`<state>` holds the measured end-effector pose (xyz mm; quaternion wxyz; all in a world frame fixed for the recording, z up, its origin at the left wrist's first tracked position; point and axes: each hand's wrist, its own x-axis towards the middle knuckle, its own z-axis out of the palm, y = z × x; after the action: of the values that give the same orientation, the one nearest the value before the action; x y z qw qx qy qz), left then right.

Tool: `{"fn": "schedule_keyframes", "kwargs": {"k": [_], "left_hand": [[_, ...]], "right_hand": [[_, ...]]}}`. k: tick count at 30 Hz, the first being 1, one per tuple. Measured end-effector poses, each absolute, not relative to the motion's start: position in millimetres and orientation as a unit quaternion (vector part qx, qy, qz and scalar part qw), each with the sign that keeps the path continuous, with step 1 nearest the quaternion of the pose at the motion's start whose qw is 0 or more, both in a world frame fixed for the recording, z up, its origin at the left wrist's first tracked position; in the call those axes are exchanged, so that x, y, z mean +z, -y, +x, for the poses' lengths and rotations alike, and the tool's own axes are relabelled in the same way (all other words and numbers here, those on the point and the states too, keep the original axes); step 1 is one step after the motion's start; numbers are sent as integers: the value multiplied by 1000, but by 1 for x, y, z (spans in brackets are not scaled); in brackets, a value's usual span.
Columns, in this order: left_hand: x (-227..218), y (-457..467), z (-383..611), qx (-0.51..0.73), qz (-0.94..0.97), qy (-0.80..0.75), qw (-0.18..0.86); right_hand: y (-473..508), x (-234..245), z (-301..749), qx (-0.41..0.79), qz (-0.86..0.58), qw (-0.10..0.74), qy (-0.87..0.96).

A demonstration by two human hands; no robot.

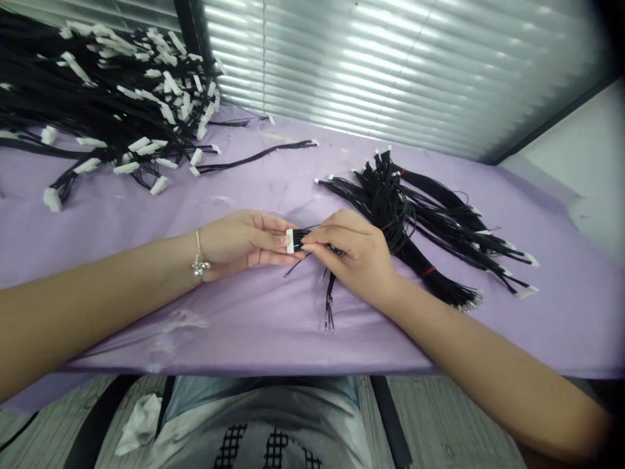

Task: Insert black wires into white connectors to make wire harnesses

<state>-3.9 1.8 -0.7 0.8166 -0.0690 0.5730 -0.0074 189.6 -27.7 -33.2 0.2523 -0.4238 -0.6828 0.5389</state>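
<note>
Two hands are meeting mid-bench (146,215): left hand (239,244) is pinching the white connector (290,240), right hand (354,254) is clamping its black wires (330,296). Likely seating wires; next calls for fine alignment, steady push

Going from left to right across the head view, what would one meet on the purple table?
Big heap of black wires with white connectors → left hand → small white connector → right hand → tied bundle of black wires.

Left hand (239,242): forearm across from the left, fingers pinched together, pointing right. Right hand (354,254): forearm from lower right, fingers pinched, tips meeting left's.
</note>
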Motion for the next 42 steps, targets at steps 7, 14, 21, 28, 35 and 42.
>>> {"fn": "schedule_keyframes", "kwargs": {"k": [7,14,21,28,35,42], "left_hand": [[-2,-2,-5,-16,-68,-562,824],[-5,0,-5,8,-85,-569,818],[3,-3,3,168,-82,-582,791],[7,-1,1,249,-113,-550,789],[11,-2,0,222,-103,-544,803],[4,-3,-5,205,-106,-570,788]], "right_hand": [[28,-34,188,530,-412,259,695],[32,-39,181,535,-400,258,698],[15,-29,195,522,-446,251,683],[5,-26,214,514,-512,71,685],[-7,-23,225,522,-505,-25,687],[-3,-20,237,508,-502,-54,698]]}}
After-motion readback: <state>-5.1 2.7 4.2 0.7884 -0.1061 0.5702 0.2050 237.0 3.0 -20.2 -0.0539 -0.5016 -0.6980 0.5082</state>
